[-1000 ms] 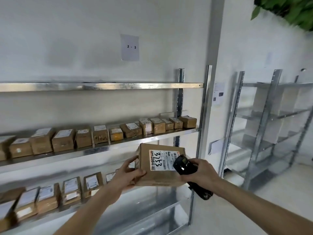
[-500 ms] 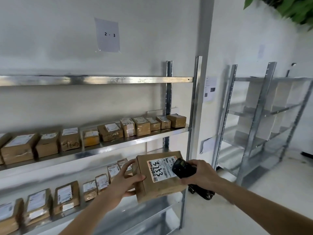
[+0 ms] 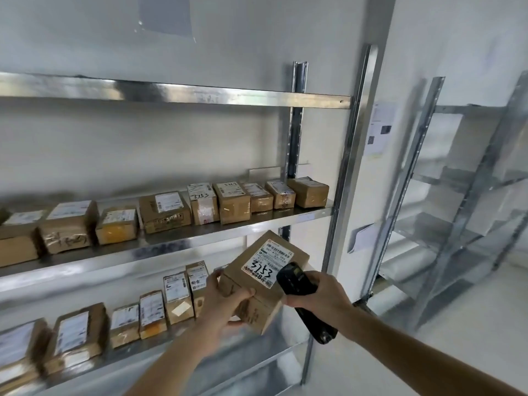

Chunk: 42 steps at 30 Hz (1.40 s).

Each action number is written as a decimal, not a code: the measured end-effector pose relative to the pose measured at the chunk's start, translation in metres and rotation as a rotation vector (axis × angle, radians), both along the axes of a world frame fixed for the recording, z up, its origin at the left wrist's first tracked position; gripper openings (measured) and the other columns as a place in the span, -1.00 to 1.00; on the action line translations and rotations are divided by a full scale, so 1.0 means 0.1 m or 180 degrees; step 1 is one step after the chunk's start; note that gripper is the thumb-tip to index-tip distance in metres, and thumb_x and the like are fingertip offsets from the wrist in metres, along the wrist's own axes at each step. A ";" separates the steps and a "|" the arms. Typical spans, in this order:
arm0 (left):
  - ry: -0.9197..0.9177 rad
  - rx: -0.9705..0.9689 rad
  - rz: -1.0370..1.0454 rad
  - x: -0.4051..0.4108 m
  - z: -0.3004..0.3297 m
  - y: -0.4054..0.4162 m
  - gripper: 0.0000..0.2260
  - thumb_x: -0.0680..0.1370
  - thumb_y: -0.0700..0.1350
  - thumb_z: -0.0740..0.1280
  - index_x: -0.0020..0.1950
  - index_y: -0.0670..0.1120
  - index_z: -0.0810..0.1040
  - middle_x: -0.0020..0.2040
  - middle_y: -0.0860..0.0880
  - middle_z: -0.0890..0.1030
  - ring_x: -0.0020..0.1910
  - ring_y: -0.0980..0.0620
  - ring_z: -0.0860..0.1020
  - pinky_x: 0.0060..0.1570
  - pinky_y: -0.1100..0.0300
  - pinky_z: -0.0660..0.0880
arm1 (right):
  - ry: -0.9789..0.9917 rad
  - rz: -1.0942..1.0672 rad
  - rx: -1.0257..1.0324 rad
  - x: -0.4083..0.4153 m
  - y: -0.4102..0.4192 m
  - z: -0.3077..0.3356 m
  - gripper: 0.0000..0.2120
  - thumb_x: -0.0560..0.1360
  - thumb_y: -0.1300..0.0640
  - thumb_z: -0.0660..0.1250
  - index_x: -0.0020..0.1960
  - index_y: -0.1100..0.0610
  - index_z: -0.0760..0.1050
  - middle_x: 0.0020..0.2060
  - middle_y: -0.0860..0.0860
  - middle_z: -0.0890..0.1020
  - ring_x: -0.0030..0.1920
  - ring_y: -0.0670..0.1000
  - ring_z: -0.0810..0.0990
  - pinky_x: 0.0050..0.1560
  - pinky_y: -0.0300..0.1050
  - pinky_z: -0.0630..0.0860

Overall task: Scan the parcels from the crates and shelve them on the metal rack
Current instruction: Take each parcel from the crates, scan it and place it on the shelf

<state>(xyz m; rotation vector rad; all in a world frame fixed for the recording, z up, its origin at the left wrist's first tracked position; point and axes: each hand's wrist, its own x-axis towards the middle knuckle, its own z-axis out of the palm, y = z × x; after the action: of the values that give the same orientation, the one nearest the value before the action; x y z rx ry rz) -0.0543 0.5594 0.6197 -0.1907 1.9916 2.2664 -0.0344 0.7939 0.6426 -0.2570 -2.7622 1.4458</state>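
Head view: left hand [image 3: 225, 304] grips a brown cardboard parcel [image 3: 263, 284], thumb over the near top edge, fingers wrapped underneath. Box is squarish, held tilted in the air in front of the metal rack [image 3: 177, 241], between its middle and lower shelves. White shipping label [image 3: 268, 262] on the top face, handwritten "3753" in black marker. Right hand [image 3: 320, 295] is clamped round a black handheld scanner [image 3: 300, 292], matte plastic, elongated; its head lies just beside the label's right edge. Rack is shiny galvanized steel, with flat shelves and slotted uprights. Middle shelf carries a row of small cardboard boxes [image 3: 233, 201], taped, with labels on top. Lower shelf carries more labelled boxes [image 3: 177, 298], standing upright. Second steel rack [image 3: 457, 224] to the right. Grey paper sheet [image 3: 165, 15] on the white wall above.
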 end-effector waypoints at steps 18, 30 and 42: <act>0.0083 -0.0729 0.0273 -1.09 -1.00 0.61 -0.60 0.39 -0.02 0.57 0.19 -0.07 0.65 -0.12 0.05 0.75 -0.18 0.25 0.68 -0.24 0.35 0.60 | -0.0189 0.0578 0.0070 -1.72 0.61 -1.04 -0.24 0.17 -0.05 0.72 0.34 -0.18 0.58 -0.06 -0.19 0.73 -0.06 -0.13 0.70 -0.06 -0.18 0.63; -0.0440 -0.0961 0.0675 -2.07 -1.94 1.07 -0.47 0.14 0.01 0.68 0.01 -0.11 0.61 -0.15 -0.01 0.74 -0.13 0.00 0.71 -0.24 0.13 0.58 | -0.0523 0.1282 0.0272 -2.94 1.13 -1.86 -0.20 0.21 0.03 0.71 0.40 -0.13 0.52 0.05 -0.14 0.71 0.06 -0.10 0.66 0.06 -0.17 0.61; -0.0583 -0.0782 0.0839 -2.71 -2.84 1.21 -0.60 0.34 -0.22 0.63 0.10 -0.04 0.59 -0.07 -0.03 0.74 -0.12 0.08 0.70 -0.33 0.27 0.57 | -0.0502 0.1491 0.0552 -3.61 1.12 -2.64 -0.25 0.22 0.09 0.72 0.35 -0.14 0.54 -0.07 -0.33 0.61 0.04 -0.18 0.61 0.29 0.03 0.58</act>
<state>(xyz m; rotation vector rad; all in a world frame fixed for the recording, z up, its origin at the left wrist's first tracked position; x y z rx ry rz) -0.3248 0.6805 0.3360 -0.6953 2.2505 2.0417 -0.3957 0.9059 0.3784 0.3150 -3.2051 1.2861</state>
